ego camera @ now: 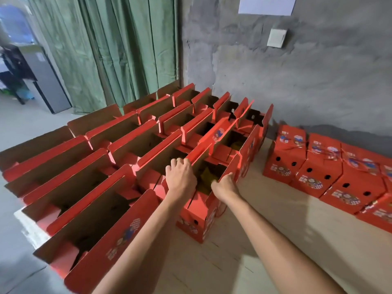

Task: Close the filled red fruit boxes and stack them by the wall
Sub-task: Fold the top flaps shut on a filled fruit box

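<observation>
At the far left a green curtain (101, 49) hangs beside the bare concrete wall (275, 81). In front of it a block of open red fruit boxes (89, 166) stands in rows, flaps upright. At the block's near right corner stands the open box being worked on (201, 209), yellow contents (206, 177) showing inside. The left hand (180, 177) curls its fingers over the top edge of that box's left flap (201, 153). The right hand (224, 185) grips the right flap (232, 168) at its rim. Farther right, closed red boxes (314, 166) sit in a row along the wall's foot. The cardboard looks stiff yet creasable, so the flaps are best held near their top edges. Filled, the box likely has some weight and should be lifted from underneath or by both sides.
</observation>
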`<state>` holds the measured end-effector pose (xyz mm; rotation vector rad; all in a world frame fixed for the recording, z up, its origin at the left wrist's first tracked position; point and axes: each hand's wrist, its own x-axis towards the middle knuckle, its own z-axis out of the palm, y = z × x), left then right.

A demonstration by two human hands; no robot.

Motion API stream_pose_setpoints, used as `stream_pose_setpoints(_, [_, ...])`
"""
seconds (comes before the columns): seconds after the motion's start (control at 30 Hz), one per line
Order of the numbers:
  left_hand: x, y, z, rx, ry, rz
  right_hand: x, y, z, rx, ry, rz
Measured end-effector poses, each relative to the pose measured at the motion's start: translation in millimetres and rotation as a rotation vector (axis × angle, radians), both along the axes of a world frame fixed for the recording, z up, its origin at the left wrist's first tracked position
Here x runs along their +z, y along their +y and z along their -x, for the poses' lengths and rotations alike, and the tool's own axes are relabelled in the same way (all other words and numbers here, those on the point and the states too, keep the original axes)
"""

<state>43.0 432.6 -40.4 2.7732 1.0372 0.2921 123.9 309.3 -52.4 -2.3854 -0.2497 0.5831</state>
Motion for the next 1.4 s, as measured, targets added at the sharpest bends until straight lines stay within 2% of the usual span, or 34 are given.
stream_pose_setpoints(0.17, [-8.1,1.5,-1.3,-0.144,-0.090,0.230,-3.4,-12.9,-5.1,-0.116,-0.005,-0.040])
stream_pose_setpoints(0.33, [4.7,-12.9,11.3,-0.129,-0.170,0.347,1.8,-62.7,6.4,-0.163,0.006,-0.138])
stream_pose_setpoints(0.53, [39.9,-89.8,11.9,-0.199,-0.239,0.447,25.4,-157.4,15.8,-0.264,-0.051,-0.176])
stream_pose_setpoints(0.77, [48.3,-212.0,14.6,-0.234,-0.223,0.578,53.2,-298.3,32.1,-0.266,-0.133,-0.066])
stream_pose_setpoints(0.9, [41.4,-275.4,25.7,-0.254,-0.090,0.644,60.5,-373.4,44.9,-0.203,-0.258,0.078])
stream_pose_setpoints(1.07, [28.9,-358.0,46.8,-0.419,0.070,0.743,60.5,-438.8,52.9,-0.055,-0.402,0.314])
stream_pose_setpoints(1.2, [25.2,-409.7,49.1,-0.530,0.139,0.617,50.3,-473.1,57.9,-0.013,-0.547,0.385])
stream_pose_setpoints(1.3, [20.2,-430.5,53.0,-0.632,0.326,0.503,35.4,-490.0,66.4,-0.023,-0.593,0.425])
stream_pose_setpoints(1.4, [10.5,-440.8,56.1,-0.702,0.384,0.203,24.7,-496.6,72.1,-0.081,-0.663,0.444])
